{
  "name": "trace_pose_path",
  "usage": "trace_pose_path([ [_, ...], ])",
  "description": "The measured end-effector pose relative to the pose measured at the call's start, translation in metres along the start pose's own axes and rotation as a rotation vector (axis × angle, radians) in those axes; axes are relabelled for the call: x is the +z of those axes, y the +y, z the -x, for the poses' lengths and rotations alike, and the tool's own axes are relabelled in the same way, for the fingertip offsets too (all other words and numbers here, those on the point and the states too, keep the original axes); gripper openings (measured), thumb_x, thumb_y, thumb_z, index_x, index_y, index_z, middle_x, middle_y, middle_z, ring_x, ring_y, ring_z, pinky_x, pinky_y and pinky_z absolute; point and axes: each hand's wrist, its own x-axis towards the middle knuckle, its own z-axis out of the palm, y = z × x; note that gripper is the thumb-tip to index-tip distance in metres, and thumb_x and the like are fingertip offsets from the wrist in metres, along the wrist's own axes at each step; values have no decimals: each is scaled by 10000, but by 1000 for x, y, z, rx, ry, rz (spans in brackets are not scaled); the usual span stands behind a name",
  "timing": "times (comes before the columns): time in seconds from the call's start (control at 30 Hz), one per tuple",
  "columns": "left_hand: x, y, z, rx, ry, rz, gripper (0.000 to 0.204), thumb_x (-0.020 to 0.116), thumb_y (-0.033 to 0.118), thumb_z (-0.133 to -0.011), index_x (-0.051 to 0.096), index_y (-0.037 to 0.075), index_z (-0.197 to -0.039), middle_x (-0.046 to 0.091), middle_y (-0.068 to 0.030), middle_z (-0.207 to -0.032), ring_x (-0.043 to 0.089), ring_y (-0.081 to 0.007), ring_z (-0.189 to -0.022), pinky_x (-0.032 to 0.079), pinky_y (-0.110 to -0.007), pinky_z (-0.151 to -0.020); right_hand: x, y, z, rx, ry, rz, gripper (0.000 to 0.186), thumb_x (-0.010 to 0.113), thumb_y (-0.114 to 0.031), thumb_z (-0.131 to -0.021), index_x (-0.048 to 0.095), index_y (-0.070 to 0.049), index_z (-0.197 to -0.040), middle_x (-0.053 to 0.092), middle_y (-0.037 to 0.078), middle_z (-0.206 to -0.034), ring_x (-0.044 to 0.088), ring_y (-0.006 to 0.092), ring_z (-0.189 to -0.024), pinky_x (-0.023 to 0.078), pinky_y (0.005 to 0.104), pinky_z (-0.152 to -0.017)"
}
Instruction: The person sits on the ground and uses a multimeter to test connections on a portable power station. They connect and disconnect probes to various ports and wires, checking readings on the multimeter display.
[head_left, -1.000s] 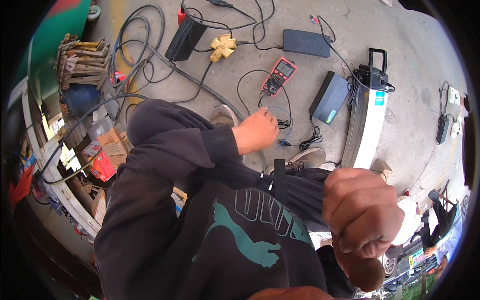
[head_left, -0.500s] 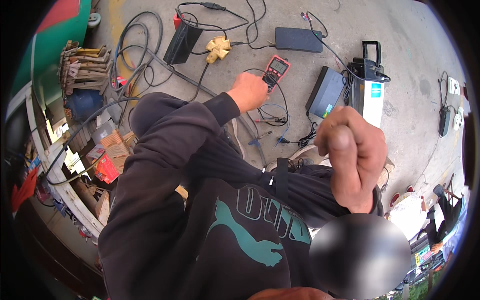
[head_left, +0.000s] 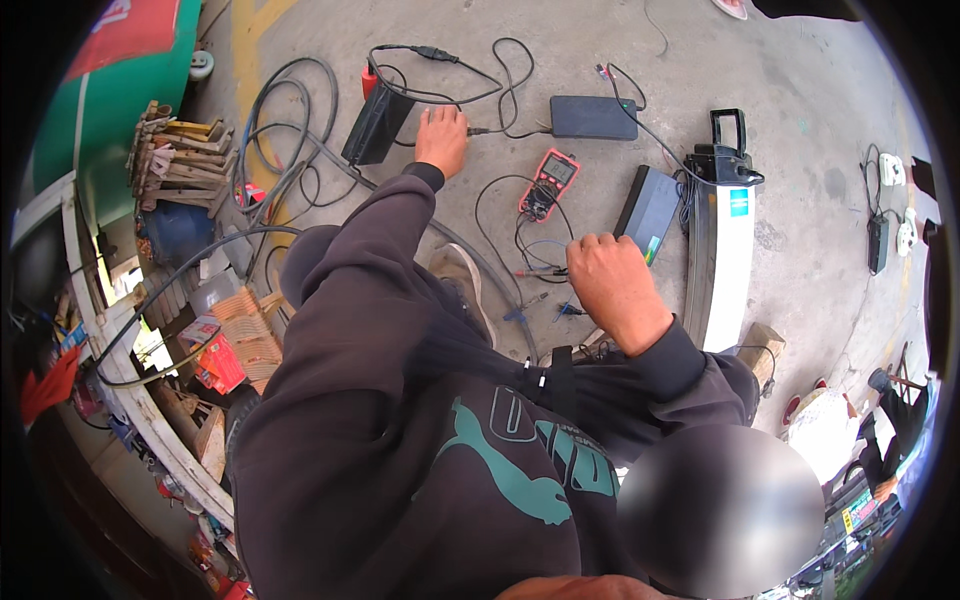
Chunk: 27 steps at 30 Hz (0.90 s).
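My left hand [head_left: 442, 140] has its fingers curled down over the spot of the yellow multi-way socket, which it covers. Cords run from under it beside an upright black power adapter [head_left: 378, 122]. My right hand [head_left: 622, 288] is closed, knuckles up, above the plug and cords near my knee; what its fingers hold is hidden. Between the hands a red-edged multimeter [head_left: 550, 186] lies on the ground, with its test leads [head_left: 540, 272] looping toward my right hand. A black charger brick [head_left: 594, 118] lies beyond, and another charger [head_left: 648, 208] with a coloured label sits beside my right hand.
A long white-and-black battery case [head_left: 722, 250] with a raised handle lies at the right. Thick cable coils [head_left: 300, 85] spread at the left, near stacked wooden pieces [head_left: 180, 155]. More chargers [head_left: 878, 240] lie far right. People are at the right edge.
My left hand has moved from the multimeter up and left onto the yellow socket. My right hand has come down from its raised position to the cords. The view has shifted slightly.
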Motion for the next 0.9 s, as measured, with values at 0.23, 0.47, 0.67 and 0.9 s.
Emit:
trace_pose_path([
  [0.23,-136,26,43,126,39,328,489,796,69,-636,542,43,-1052,498,-174,-1135,519,-386,-1117,467,-435,-903,-25,-24,-73,-64,704,-208,279,575,-170,-904,624,11,-1112,638,155,-1064,600,274,-1098,446,434,-1021],
  [0.47,-234,64,107,294,8,226,698,894,219,-575,557,36,-1159,531,-150,-1162,512,-347,-1104,416,-441,-863,-4,-47,-48,0,251,-542,192,648,-193,-863,564,-21,-844,636,142,-619,650,341,-615,474,409,-708],
  [0.67,-235,55,99,563,-440,533,636,883,244,-642,565,33,-1151,580,-135,-1062,553,-346,-985,445,-445,-821,-16,-53,-13,-130,236,-505,116,608,-147,-826,545,-51,-822,620,87,-644,642,262,-654,452,357,-754],
  [0.9,-257,46,89,551,-561,684,509,866,207,-684,622,53,-1103,676,-155,-904,655,-398,-852,512,-465,-721,-28,-62,2,-118,379,-333,180,626,-214,-854,532,-69,-803,563,41,-629,573,217,-624,418,338,-717],
])
